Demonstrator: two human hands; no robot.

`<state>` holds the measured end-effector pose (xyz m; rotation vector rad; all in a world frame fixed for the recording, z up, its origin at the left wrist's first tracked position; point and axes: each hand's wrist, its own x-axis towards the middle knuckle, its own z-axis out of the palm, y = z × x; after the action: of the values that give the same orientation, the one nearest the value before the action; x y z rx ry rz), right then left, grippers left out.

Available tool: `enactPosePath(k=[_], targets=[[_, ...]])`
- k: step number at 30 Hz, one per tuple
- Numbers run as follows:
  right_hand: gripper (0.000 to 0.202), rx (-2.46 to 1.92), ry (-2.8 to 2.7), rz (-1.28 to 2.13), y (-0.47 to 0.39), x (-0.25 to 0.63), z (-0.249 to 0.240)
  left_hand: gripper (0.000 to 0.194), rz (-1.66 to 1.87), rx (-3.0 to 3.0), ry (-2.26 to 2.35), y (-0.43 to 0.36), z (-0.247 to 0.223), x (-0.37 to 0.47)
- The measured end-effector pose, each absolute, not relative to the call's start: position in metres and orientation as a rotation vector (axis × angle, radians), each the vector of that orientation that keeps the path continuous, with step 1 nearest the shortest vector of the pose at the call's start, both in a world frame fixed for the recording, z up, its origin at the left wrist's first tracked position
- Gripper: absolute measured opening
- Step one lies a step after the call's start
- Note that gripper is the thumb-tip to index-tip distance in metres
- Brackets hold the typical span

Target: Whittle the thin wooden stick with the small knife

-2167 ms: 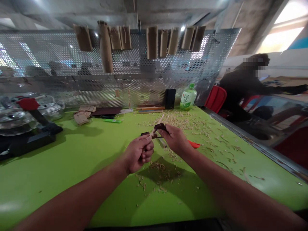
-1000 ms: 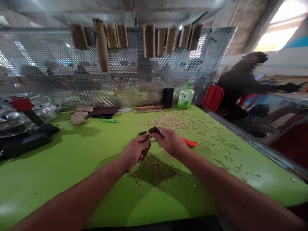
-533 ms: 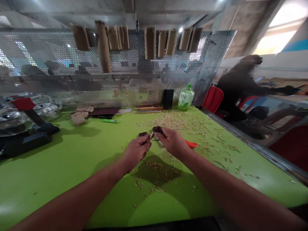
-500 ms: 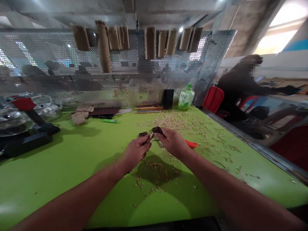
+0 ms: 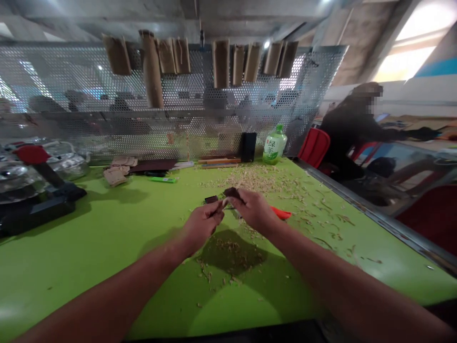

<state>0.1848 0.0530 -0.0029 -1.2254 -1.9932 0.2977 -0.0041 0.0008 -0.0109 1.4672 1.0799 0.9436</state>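
Head view is showing the two hands meeting above the middle of the green worktop (image 5: 89, 247). The left hand (image 5: 202, 224) is closing its fingers on a small dark piece (image 5: 211, 199), and the right hand (image 5: 253, 209) is gripping another dark piece (image 5: 232, 192); the pale thin stick that was rising between them two seconds ago is now almost hidden, so the hands are drawing closer together. I judge the shaving work is continuing. Under the hands a heap of wood shavings (image 5: 232, 250) is lying, and more are spreading toward 1 o'clock. An orange tool (image 5: 282, 213) is lying just beside the right wrist at 3 o'clock. The metal edge (image 5: 360, 209) at the right is near; toward 9 o'clock more room is staying open. A green bottle (image 5: 274, 145) is standing at 12 o'clock, well apart.
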Motion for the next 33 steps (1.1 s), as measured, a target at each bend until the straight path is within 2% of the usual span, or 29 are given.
enactPosePath(k=[5, 9, 14, 18, 21, 25, 29, 33], targets=[[0.026, -1.318, -1.851, 0.253, 0.054, 0.185, -0.003, 0.046, 0.946, 1.506, 1.099, 0.000, -0.011, -0.005], [0.029, -1.212, -2.024, 0.365, 0.052, 0.185, -0.002, 0.041, 1.000, 1.566, 1.124, 0.000, -0.009, -0.004], [0.026, -1.303, -1.898, 0.239, 0.054, 0.186, -0.001, 0.043, 1.039, 1.731, 1.206, 0.001, -0.009, -0.004], [0.025, -1.282, -2.008, 0.368, 0.057, 0.188, -0.002, 0.041, 1.044, 1.877, 1.236, 0.004, -0.015, -0.005], [0.025, -1.382, -1.834, 0.243, 0.058, 0.189, -0.001, 0.043, 1.055, 1.868, 1.303, 0.005, -0.020, -0.007], [0.026, -1.223, -2.063, 0.387, 0.052, 0.183, -0.001, 0.038, 1.109, 1.956, 1.284, 0.005, -0.021, -0.008], [0.026, -1.326, -1.889, 0.283, 0.052, 0.180, -0.003, 0.038, 1.142, 1.956, 1.312, 0.005, -0.020, -0.008], [0.025, -1.184, -2.018, 0.475, 0.054, 0.181, -0.006, 0.038, 1.122, 2.005, 1.311, 0.004, -0.021, -0.009]])
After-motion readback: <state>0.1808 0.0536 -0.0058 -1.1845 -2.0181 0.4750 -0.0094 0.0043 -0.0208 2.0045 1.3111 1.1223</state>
